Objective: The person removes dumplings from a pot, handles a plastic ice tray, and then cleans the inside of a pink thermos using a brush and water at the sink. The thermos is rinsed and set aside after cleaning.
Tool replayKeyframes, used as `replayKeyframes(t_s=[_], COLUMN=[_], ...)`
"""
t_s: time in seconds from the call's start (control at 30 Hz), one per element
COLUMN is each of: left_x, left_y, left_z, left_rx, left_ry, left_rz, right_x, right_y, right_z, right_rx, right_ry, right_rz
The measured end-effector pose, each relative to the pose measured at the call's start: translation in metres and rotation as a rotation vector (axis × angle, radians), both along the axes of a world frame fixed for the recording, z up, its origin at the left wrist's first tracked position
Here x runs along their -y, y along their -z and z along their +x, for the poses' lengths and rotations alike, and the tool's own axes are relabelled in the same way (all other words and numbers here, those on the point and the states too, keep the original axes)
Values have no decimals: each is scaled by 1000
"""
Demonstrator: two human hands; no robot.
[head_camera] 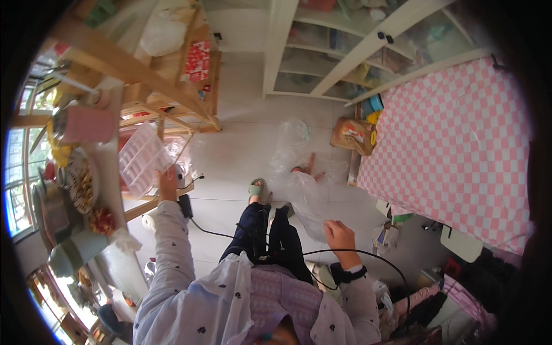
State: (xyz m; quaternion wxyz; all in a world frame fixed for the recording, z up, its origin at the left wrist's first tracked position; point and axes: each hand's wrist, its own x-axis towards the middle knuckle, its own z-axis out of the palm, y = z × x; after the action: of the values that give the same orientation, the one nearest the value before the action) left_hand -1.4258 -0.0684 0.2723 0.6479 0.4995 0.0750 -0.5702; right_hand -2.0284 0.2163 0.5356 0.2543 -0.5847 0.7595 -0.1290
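Observation:
My left hand (168, 183) grips the lower right corner of a translucent plastic tray (144, 159) with slots or ridges across it. The tray is tilted beside a wooden rack. My right hand (340, 239) is closed on one end of a clear plastic bag (304, 196), which stretches away from it over the floor. Reddish-brown pieces (311, 164) show in or under the crumpled film; I cannot tell what they are. A black strap (348, 274) circles my right wrist.
A wooden rack (172, 108) and a counter with a plate of food (84, 181) stand on the left. To the right are a table under a pink checked cloth (448, 159), a brown package (353, 136) and a glass-door cabinet (327, 73). A black cable (379, 256) loops near my right arm.

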Motion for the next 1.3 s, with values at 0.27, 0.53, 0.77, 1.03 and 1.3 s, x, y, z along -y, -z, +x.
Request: replayKeyframes(t_s=[0.27, 0.53, 0.77, 1.03, 1.3], left_x=[-74, -113, -133, -126, -97], left_y=[-46, -24, 45, 87, 119], left_z=[-114, -337, -358, -334, -338], left_rx=[451, 330, 664, 847, 699], left_ry=[642, 1120, 1358, 1064, 932], left_rz=[217, 341, 321, 434, 516], right_x=[52, 86, 102, 162, 271], right_y=[110, 229, 311, 460, 695], right_z=[-13, -16, -6, -40, -106], right_rx=[102, 271, 412, 665, -66], right_ry=[-344, -669, -778, -12, -113], right_rz=[-38, -128, 57, -21, -48])
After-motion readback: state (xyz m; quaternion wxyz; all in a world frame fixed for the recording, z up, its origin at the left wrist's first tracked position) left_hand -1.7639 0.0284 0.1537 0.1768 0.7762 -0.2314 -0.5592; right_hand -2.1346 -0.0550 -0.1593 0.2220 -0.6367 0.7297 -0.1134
